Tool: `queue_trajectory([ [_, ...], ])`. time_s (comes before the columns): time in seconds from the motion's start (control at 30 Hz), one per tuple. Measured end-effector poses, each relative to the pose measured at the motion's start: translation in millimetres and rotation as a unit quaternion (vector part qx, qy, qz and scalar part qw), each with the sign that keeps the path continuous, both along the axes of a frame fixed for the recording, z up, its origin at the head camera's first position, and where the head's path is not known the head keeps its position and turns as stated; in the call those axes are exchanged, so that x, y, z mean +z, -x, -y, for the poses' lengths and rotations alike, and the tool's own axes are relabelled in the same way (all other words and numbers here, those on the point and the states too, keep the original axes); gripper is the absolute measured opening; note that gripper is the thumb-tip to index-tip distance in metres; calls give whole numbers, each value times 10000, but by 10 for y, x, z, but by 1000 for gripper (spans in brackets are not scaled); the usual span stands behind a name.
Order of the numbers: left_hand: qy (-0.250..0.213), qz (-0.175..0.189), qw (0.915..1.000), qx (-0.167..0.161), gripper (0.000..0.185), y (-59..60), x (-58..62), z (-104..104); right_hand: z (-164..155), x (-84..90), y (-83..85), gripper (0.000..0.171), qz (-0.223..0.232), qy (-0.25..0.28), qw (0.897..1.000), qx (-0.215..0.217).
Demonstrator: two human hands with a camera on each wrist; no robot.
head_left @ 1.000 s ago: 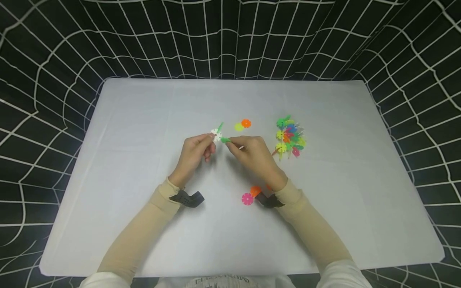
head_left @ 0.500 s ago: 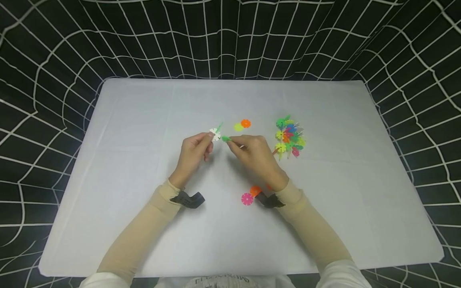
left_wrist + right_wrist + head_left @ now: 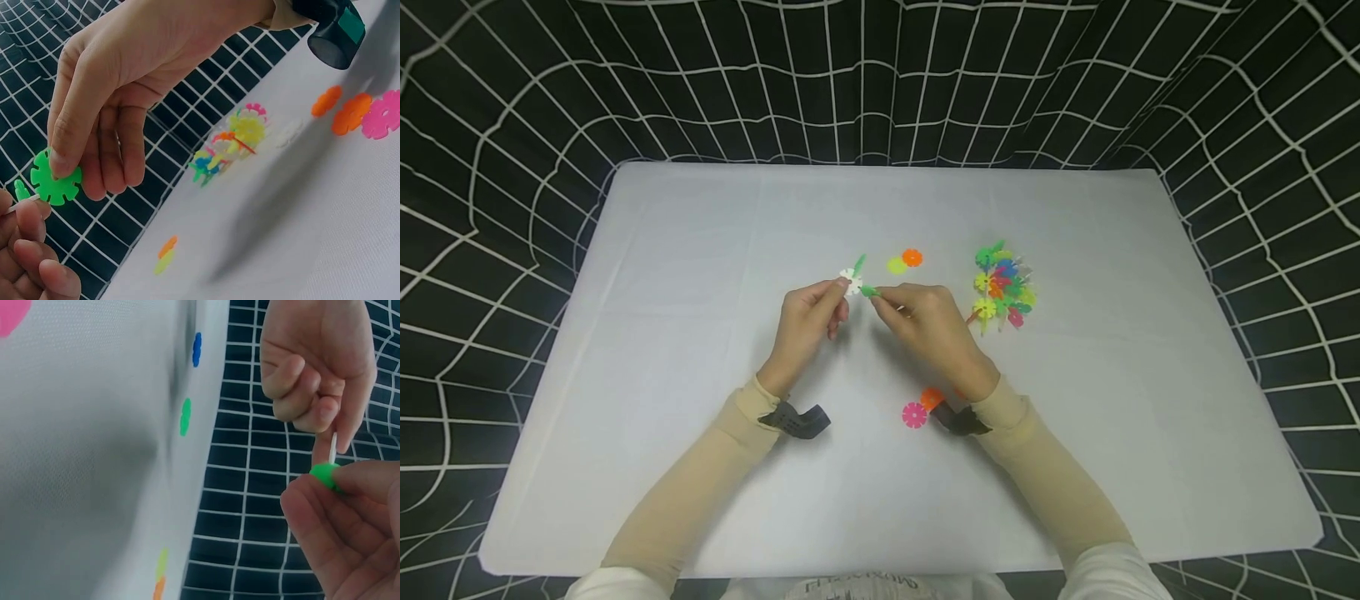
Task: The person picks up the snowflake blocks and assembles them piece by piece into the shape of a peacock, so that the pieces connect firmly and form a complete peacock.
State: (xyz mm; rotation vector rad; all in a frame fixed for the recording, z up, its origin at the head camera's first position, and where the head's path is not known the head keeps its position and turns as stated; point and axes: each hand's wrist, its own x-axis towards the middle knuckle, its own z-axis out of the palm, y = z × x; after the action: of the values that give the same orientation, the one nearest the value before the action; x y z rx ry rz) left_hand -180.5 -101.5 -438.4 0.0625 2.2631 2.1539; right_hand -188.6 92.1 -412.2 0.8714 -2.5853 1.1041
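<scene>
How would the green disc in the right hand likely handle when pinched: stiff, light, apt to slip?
The green disc probably stays stiff: it holds its flat notched shape, pinched at the rim by the right hand. Likely light, since fingertips alone carry it. Its small, smooth-looking plastic might slip when pushed against the white piece.

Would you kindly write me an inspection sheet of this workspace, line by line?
Surface: white table, flat, no spills seen.
Job's things: white snowflake disc with a green piece slotted on, pinched by the left hand; green snowflake disc pinched by the right hand, edge meeting the white one.
Clutter: multicoloured built cluster; loose yellow-green disc and orange disc beyond the hands; pink disc and another orange disc by the right wrist.
Grippers: both hands raised, fingers curled on the pieces.
Cables: nothing seen.
Surroundings: black cloth with white grid around the table.
</scene>
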Motion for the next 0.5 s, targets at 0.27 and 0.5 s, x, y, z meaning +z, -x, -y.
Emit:
queue_trajectory([
  [0.27, 218, -105, 9997, 31, 43, -5, -7, -6, 4, -5, -6, 13, -88, -42, 10000, -9],
  [0.5, 397, -182, 9990, 92, 39, -22, -7, -25, 21, -6, -24, 13, -175, -234, 9996, -46],
])
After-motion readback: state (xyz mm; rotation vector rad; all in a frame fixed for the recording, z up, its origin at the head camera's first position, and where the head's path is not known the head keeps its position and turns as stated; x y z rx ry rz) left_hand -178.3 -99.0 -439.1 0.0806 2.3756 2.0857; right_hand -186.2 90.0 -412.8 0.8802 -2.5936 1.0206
